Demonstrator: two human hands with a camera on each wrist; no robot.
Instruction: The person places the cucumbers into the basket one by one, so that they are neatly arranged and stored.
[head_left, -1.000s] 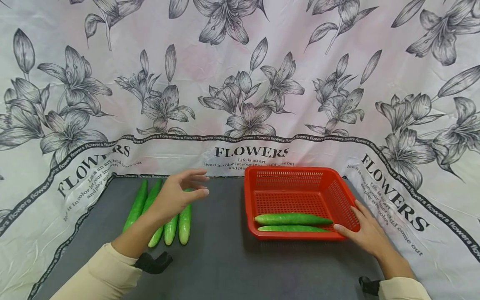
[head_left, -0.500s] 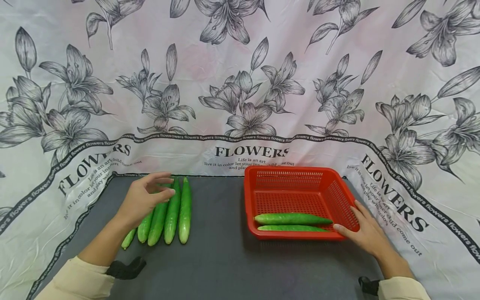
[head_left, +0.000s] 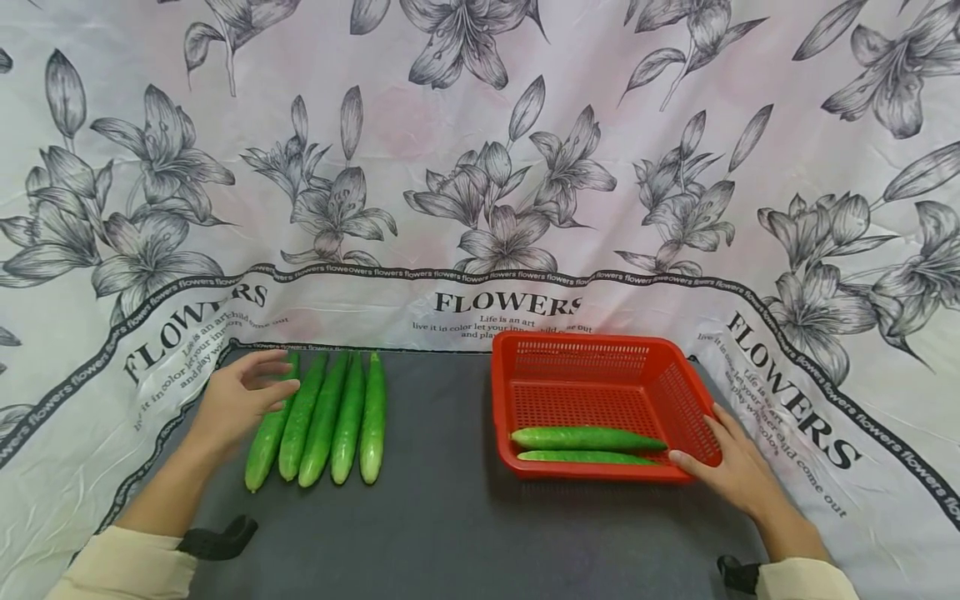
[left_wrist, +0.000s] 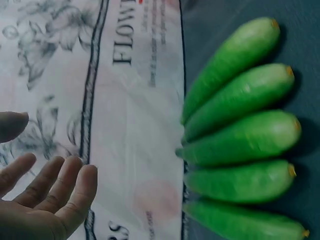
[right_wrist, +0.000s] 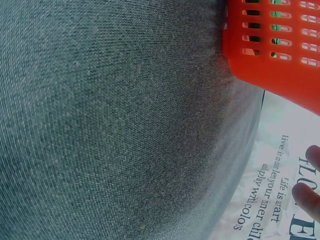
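My left hand (head_left: 234, 404) hovers at the upper part of the leftmost cucumber (head_left: 264, 450), thumb and fingers apart with nothing between them. Several green cucumbers (left_wrist: 250, 137) lie side by side on the dark tabletop, pale ends toward me. In the left wrist view, the fingers (left_wrist: 75, 195) are spread loosely, away from the row. My right hand (head_left: 738, 471) rests at the right front corner of a red plastic basket (head_left: 592, 472), thumb over the rim. Inside the basket, a cucumber (head_left: 585, 437) lies lengthwise behind a second cucumber (head_left: 581, 457) along the front wall.
A white curtain (head_left: 495, 208) with grey lilies and "FLOWERS" lettering hangs behind the table (head_left: 450, 533) and along both sides. Grey cloth (right_wrist: 110, 120) fills most of the right wrist view, with the basket's slotted wall (right_wrist: 280, 65) at upper right.
My left hand has moved left across the cucumber row, from its right side to the leftmost one, uncovering the others. The right hand and basket stay in place.
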